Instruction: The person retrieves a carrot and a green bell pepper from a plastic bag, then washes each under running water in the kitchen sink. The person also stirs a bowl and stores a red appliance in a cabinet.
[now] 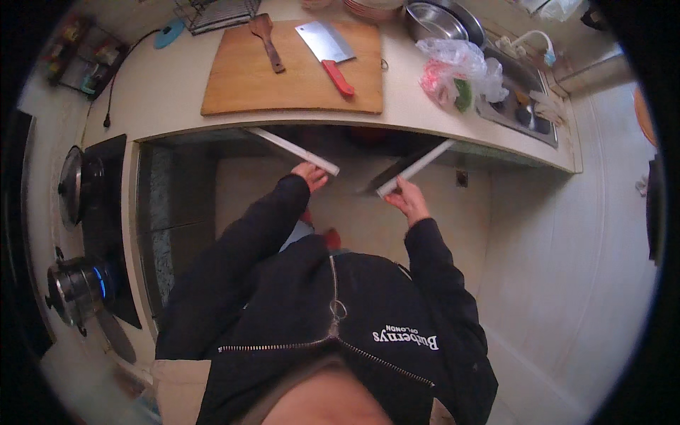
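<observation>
Two cabinet doors stand partly swung out beneath the kitchen counter. My left hand (312, 176) grips the free edge of the left cabinet door (295, 150), with its fingers bent round the white rim. The right cabinet door (419, 164) has its free edge between the thumb and fingers of my right hand (408, 197). Dark space shows between the doors, and what lies inside is too dim to tell. Above them on the counter lies a wooden cutting board (239, 90), bearing a cleaver with a red handle (329, 48) and a wooden spatula (268, 42).
Plastic bags (457, 69) and metal bowls (435, 21) stand by the sink (550, 135) at the right. At the left, a lidded pan (71, 186) and a pot (74, 292) sit on the gas stove (106, 212); a blue flame shows beside the pot. A wire rack (220, 13) stands at the back.
</observation>
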